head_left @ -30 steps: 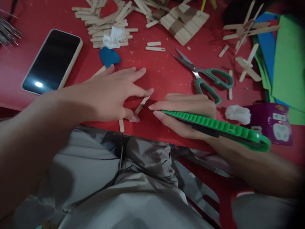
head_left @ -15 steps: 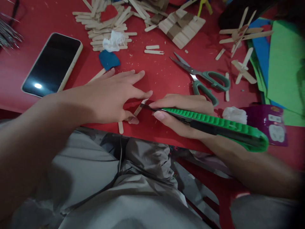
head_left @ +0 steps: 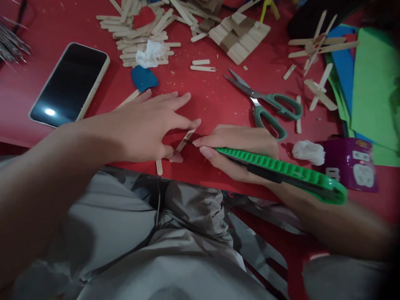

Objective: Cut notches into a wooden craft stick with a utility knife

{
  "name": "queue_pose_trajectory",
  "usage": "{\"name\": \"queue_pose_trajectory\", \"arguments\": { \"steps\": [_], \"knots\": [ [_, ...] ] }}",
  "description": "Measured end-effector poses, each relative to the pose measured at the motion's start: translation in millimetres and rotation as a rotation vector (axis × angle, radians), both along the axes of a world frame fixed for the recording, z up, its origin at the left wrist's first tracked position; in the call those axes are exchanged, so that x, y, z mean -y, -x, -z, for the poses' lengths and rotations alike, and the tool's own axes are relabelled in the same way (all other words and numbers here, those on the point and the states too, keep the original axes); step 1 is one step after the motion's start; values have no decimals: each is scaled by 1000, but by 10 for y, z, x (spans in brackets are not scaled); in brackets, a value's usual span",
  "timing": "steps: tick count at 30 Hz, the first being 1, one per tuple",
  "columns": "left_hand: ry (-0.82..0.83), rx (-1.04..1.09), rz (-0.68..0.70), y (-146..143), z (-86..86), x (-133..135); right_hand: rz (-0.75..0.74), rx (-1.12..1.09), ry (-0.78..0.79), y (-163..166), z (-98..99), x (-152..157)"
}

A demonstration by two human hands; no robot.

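Observation:
My left hand [head_left: 143,121] lies on the red table with its fingers spread. Its index fingertip and thumb hold down the two ends of a short craft stick [head_left: 185,141]. My right hand [head_left: 240,141] is closed around a green utility knife [head_left: 281,166], whose dark blade reaches onto that stick between the left fingertip and thumb. Another craft stick [head_left: 159,167] pokes out below my left hand, its far part hidden. Grey-green scissors [head_left: 262,100] lie half open beyond my right hand. Two cut stick pieces [head_left: 202,68] rest farther back.
A phone [head_left: 70,83] lies at left. Behind are a heap of craft sticks [head_left: 125,35], crumpled white tissue [head_left: 150,54], blue scrap [head_left: 144,78] and a taped stick panel [head_left: 240,37]. At right are green sheets [head_left: 375,79], a purple packet [head_left: 350,162] and stick constructions [head_left: 320,93].
The utility knife's handle end has swung slightly down and left, and my right hand has shifted a little with it. More of the short stick shows; my left hand stays put.

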State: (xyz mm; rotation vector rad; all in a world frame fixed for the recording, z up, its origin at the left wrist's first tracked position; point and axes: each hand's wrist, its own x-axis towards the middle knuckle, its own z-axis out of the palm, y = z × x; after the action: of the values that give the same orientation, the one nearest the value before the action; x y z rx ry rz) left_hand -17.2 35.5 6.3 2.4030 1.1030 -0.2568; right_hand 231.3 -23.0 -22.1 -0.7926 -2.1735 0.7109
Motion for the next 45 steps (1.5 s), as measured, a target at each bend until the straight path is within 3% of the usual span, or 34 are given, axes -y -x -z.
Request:
{"name": "queue_pose_trajectory", "arguments": {
  "steps": [12, 17, 28, 45],
  "knots": [
    [-29, 60, 47, 79, 45, -3, -67, 9, -96, -80, 32, -34],
    [-16, 36, 32, 54, 37, -10, 29, 34, -83, -92, 36, 28],
    [-6, 115, 31, 122, 134, -54, -18, 13, -30, -30, 31, -21],
    [-3, 58, 50, 102, 81, -59, -41, 23, -114, -46, 23, -58]
  ]
}}
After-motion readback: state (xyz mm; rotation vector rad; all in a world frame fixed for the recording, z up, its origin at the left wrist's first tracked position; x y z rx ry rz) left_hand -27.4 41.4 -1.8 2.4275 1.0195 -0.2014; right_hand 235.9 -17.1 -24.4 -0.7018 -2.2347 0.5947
